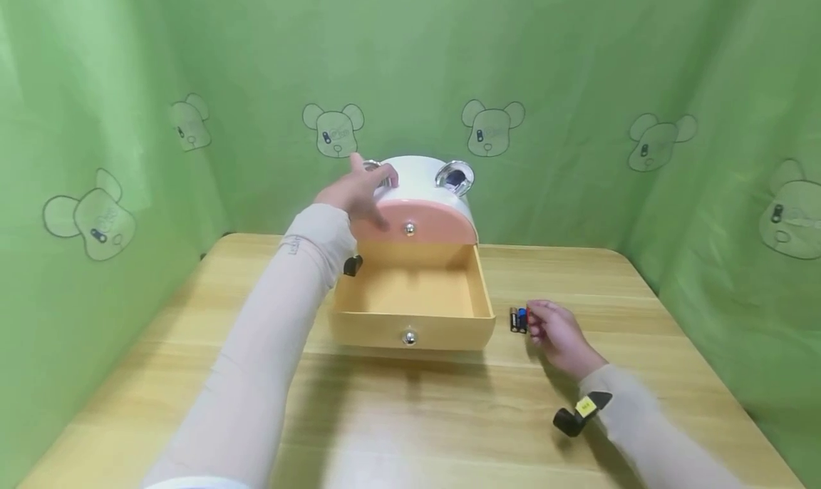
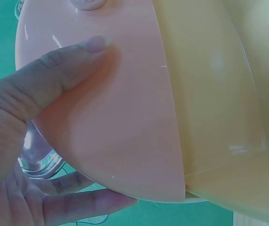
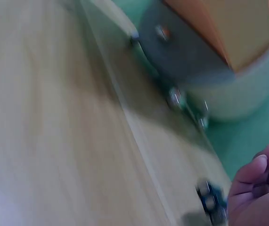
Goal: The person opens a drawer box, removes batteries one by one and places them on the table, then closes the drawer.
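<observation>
A drawer box (image 1: 413,177) with a rounded white top and silver ears stands on the table. My left hand (image 1: 353,193) holds its upper left side; the thumb (image 2: 63,70) lies on the pink upper drawer front (image 2: 120,127), while other fingers reach round the edge. Below, the yellow lower drawer (image 1: 368,332) is pulled out, with nothing visible inside. To its right, my right hand (image 1: 561,339) pinches a small red battery, mostly hidden by the fingertips. Right beside it are a black battery (image 1: 514,320) and a blue-and-black battery (image 1: 522,322). The right wrist view is blurred.
The wooden table (image 1: 398,418) extends around the box. Green curtains (image 1: 410,61) with bear-head outlines enclose the back and both sides. A silver knob (image 1: 409,338) sticks out from the lower drawer's front. A black wrist camera (image 1: 571,421) sits on the right sleeve.
</observation>
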